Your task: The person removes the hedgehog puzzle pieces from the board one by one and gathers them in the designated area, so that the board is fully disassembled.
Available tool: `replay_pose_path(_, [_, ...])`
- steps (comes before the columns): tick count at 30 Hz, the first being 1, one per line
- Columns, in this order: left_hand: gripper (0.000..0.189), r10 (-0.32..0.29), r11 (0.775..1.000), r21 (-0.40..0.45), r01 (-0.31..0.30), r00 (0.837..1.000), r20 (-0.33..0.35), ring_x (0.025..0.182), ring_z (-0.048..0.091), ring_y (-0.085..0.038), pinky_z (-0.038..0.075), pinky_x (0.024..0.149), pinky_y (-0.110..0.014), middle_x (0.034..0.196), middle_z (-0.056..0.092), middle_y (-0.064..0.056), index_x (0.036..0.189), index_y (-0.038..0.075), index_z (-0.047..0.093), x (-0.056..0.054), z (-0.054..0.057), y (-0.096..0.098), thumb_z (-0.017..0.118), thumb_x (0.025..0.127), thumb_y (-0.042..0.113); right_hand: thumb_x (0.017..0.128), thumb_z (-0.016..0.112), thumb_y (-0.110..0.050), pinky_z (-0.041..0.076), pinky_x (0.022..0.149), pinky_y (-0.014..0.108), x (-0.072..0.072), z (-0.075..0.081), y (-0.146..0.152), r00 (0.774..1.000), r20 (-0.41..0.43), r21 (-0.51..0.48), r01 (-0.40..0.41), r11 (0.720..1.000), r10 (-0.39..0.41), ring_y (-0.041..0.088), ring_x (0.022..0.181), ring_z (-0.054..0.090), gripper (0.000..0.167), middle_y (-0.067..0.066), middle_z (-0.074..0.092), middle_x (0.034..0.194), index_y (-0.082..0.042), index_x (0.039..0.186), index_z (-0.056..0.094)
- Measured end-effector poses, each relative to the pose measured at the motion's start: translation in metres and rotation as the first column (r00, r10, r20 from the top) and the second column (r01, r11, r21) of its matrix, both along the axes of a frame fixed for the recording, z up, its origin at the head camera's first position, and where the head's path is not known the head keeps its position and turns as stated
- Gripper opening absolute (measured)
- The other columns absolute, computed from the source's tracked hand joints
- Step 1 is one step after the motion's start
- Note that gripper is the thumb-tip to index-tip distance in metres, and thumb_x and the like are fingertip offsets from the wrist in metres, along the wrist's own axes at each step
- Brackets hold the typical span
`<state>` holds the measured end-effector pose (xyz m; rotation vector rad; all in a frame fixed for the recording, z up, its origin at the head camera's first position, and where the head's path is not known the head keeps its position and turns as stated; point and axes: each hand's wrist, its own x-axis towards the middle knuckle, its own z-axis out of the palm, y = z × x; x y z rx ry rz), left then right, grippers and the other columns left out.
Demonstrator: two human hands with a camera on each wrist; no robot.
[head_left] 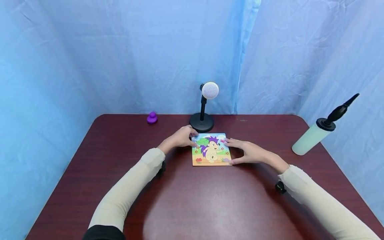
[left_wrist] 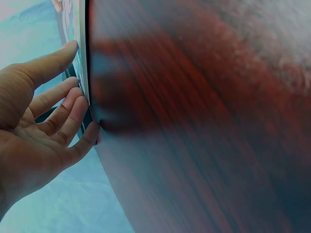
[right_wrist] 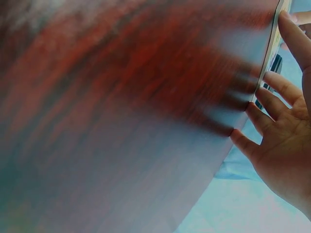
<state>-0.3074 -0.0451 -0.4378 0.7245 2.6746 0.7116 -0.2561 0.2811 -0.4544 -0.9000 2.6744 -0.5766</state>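
A square wooden picture puzzle [head_left: 211, 149] with a purple-haired cartoon hedgehog and a green leaf lies on the table. My left hand [head_left: 182, 137] is at its left side, thumb and fingertips spread along the edge. In the left wrist view, the left thumb [left_wrist: 60, 56] touches the puzzle's edge and the other fingers are loosely bent beside it. On the opposite side, my right hand [head_left: 250, 152] has its fingertips at the right edge, with the thumb near the lower right corner. The right wrist view shows the fingers [right_wrist: 262, 116] spread, little fingertip down at the tabletop.
Just behind the puzzle stands a white-headed microphone on a round black stand [head_left: 201, 122]. A small purple toy duck [head_left: 152, 118] sits near the far edge, left of it. At the right edge leans a pale green hand pump [head_left: 312, 138] with a black nozzle. Blue curtains [head_left: 168, 56] surround the dark red table [head_left: 207, 200].
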Motion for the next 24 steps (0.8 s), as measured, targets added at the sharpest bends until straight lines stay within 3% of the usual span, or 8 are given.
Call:
replay_pose_path(14, [0.040,-0.037,0.999,0.000,0.037,0.999,-0.003,0.106,0.057,-0.022,0.050,0.096,-0.035,0.114,0.061,-0.010,0.122,0.009,0.071,-0.011,-0.003,-0.001,0.083,0.087,0.025,0.083,0.078,-0.057,0.036,0.116,0.060,-0.001,-0.001,0.000,1.000,0.006,-0.008,-0.014,1.000,0.014,0.034,0.152,0.032,0.088,0.008,0.037,0.165,-0.015,0.154,0.046])
replay_pose_path(24, [0.038,-0.052,0.999,0.008,0.052,0.999,-0.003,0.104,0.056,-0.023,0.049,0.095,-0.035,0.113,0.060,-0.011,0.118,0.007,0.071,-0.012,-0.001,0.000,0.084,0.086,0.022,0.083,0.079,-0.056,0.035,0.116,0.060,0.000,0.001,-0.001,1.000,0.014,-0.010,-0.008,1.000,0.009,0.035,0.153,0.032,0.087,0.008,0.036,0.165,-0.014,0.153,0.048])
